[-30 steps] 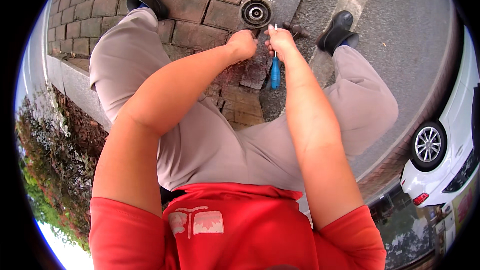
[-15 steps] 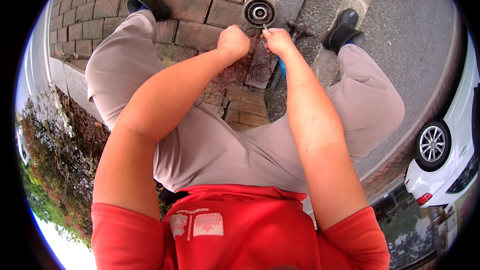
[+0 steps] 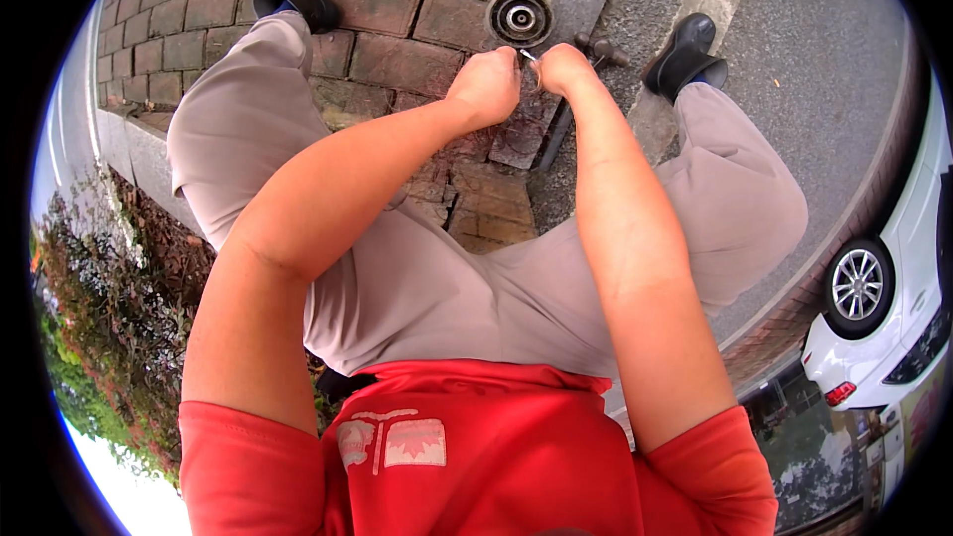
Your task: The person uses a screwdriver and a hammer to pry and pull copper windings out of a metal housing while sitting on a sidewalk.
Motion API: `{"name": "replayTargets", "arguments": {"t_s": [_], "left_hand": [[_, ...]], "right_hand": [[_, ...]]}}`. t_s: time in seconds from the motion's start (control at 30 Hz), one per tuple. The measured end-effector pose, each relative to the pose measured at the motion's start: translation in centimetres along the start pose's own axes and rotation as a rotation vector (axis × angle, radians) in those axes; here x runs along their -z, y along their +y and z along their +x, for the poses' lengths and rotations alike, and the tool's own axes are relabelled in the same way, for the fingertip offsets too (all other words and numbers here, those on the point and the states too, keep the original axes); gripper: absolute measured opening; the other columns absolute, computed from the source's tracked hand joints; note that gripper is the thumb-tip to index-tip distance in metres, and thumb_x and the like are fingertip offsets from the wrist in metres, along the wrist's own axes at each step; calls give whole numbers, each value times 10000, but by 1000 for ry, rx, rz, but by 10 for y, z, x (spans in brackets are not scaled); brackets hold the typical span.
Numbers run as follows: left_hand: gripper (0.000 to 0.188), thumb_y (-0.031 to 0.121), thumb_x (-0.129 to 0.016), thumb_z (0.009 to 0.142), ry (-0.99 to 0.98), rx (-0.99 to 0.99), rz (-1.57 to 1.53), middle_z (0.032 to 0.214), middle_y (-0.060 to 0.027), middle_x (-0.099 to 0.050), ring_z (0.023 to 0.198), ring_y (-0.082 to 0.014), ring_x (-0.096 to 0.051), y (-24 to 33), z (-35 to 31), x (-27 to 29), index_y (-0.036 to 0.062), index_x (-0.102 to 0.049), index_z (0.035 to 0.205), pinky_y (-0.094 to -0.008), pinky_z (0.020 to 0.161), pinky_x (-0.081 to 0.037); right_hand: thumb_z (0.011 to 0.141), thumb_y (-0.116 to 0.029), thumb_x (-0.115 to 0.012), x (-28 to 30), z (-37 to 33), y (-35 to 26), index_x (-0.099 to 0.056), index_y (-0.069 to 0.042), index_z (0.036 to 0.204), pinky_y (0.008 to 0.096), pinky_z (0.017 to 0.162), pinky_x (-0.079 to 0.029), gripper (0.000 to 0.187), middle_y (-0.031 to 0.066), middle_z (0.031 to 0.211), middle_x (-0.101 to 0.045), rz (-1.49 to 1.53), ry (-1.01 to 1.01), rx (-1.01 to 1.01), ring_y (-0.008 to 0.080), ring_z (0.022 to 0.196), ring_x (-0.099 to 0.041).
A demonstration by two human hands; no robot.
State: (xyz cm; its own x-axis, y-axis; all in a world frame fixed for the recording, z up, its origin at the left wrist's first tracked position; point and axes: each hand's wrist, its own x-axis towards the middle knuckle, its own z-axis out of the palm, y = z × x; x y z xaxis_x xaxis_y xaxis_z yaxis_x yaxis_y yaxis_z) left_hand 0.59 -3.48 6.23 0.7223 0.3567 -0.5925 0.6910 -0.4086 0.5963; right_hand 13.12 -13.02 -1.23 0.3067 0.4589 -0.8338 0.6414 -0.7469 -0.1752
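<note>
A roadside is shown by far-left paving [image 3: 397, 8], left-hand shrubs [image 3: 124, 313], and asphalt [image 3: 804, 99] and a car [image 3: 907, 278] at right.

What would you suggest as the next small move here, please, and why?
I would probably ease the metal shaft in the right grip slightly towards the left grip, because its tip lies close beside the left grip, just short of the ringed metal disc. Whether the left grip holds anything is hidden.

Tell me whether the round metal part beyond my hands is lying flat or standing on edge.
Lying flat, it seems: the round metal part shows its ringed face, almost circular in outline, turned upward.
</note>
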Motion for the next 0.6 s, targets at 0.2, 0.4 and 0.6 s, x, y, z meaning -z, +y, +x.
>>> {"name": "replayTargets", "arguments": {"t_s": [0.2,0.4,0.6], "left_hand": [[170,133,-544,910,-25,-35,-30,894,-275,-655,914,-450,-623,12,-14,-1,-31,-589,911,-508,803,-494],[166,138,-551,909,-18,-1,-8,897,-271,-658,911,-438,-629,10,-14,-1,-23,-592,913,-506,802,-496],[162,140,-551,912,-7,-31,-11,895,-256,-664,908,-431,-633,10,-15,4,-16,-591,924,-498,790,-500]], "right_hand": [[938,-411,-570,7,-14,4,-689,44,923,453,696,-510,471,186,872,-664,841,-56,-343,309,783,-638],[986,-330,-538,3,-28,0,-646,3,819,346,494,-396,388,52,644,-485,1427,-137,-417,167,526,-435],[1004,-180,-472,29,-25,-2,-581,25,973,320,495,-419,234,120,774,-632,1667,-169,-470,131,530,-472]]}}
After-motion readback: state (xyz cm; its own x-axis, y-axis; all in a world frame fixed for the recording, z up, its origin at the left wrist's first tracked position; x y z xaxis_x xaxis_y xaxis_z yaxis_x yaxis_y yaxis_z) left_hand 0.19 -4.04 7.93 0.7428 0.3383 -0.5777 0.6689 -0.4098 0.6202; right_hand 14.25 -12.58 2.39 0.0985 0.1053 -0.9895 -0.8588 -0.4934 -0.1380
